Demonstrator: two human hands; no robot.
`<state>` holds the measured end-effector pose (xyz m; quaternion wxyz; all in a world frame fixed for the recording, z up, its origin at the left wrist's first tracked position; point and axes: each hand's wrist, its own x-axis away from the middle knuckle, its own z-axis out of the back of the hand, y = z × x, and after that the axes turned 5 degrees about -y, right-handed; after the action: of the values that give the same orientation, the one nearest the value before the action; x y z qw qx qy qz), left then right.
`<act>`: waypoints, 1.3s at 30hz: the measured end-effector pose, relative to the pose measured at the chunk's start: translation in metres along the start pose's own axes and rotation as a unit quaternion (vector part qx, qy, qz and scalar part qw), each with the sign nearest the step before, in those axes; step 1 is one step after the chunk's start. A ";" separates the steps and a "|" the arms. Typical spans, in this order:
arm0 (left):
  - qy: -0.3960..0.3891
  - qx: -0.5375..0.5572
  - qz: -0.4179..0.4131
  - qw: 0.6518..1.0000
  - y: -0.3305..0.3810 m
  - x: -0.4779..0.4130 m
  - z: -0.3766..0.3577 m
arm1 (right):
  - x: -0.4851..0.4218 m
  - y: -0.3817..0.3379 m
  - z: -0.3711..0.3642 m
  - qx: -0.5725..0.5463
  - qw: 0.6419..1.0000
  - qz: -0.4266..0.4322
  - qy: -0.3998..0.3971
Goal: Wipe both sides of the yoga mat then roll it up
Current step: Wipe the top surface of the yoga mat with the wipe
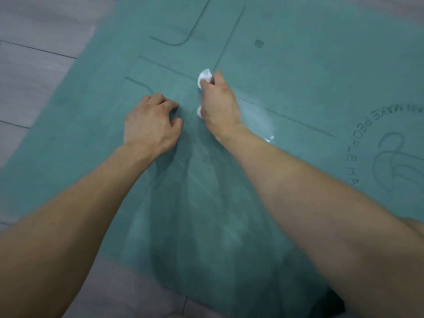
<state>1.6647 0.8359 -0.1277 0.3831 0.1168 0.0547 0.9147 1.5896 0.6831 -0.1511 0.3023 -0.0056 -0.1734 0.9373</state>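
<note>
Wiping a green mat spread flat on the floor

The right hand (218,102) grips a white cloth (204,78) pressed to the mat (298,65) near its middle lines. The left hand (151,125) has curled, empty fingers, tips on the mat just beside. Grey floor (34,65) borders the mat's left and near edges; bare mat stretches beyond and to the right.

Most of the white wipe (204,77) is hidden under the right hand (216,104) on the yoga mat (309,72); only two scraps show past its fingers (217,76). The left hand (150,127) curls its fingertips out of sight. The mat runs off the top and right edges, which cuts its ringed lettering (358,134). The mat's near corner, under the right forearm (298,180), is too dark to make out.
</note>
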 end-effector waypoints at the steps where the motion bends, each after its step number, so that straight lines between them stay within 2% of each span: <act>1: -0.001 0.004 0.001 1.000 0.000 0.001 0.000 | 0.011 0.016 0.002 0.006 1.000 0.000 0.011; 4: -0.006 0.009 -0.002 1.000 0.000 0.003 0.002 | 0.053 0.079 0.011 0.019 0.997 -0.047 0.055; 8: -0.031 0.014 0.004 0.999 0.003 0.004 0.006 | 0.118 0.139 0.034 0.074 0.986 -0.138 0.056; 14: -0.049 0.011 0.009 0.999 0.006 0.005 0.008 | 0.119 0.135 0.026 0.052 0.979 -0.198 0.020; 19: -0.037 -0.006 -0.006 0.999 0.008 0.002 0.002 | 0.097 0.127 0.014 0.068 0.968 -0.234 0.062; 22: -0.035 -0.024 -0.009 0.999 0.006 -0.001 -0.002 | 0.089 0.119 0.009 0.047 0.970 -0.224 0.079; 25: -0.038 -0.046 0.004 0.998 0.013 -0.008 -0.002 | 0.095 0.127 0.017 0.020 0.985 -0.162 0.061; 28: -0.028 -0.058 0.058 0.996 0.036 -0.013 -0.005 | 0.119 0.150 0.031 0.007 0.994 -0.107 0.029; 30: -0.022 -0.045 0.076 0.996 0.055 -0.013 -0.007 | 0.143 0.181 0.037 0.000 0.992 -0.117 0.039; 35: -0.016 -0.008 -0.079 0.997 0.112 0.003 -0.019 | 0.206 0.256 0.052 -0.004 0.965 -0.232 0.120; 38: -0.020 -0.009 -0.136 0.991 0.133 0.014 -0.022 | 0.192 0.231 0.044 -0.029 0.935 -0.319 0.150; 39: -0.020 -0.012 -0.142 0.990 0.136 0.017 -0.022 | 0.182 0.209 0.039 -0.041 0.936 -0.317 0.145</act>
<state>1.5541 0.7520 -0.1207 0.5114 0.1215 0.0516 0.8491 1.3180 0.6156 -0.1660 0.6049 -0.0989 -0.1585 0.7741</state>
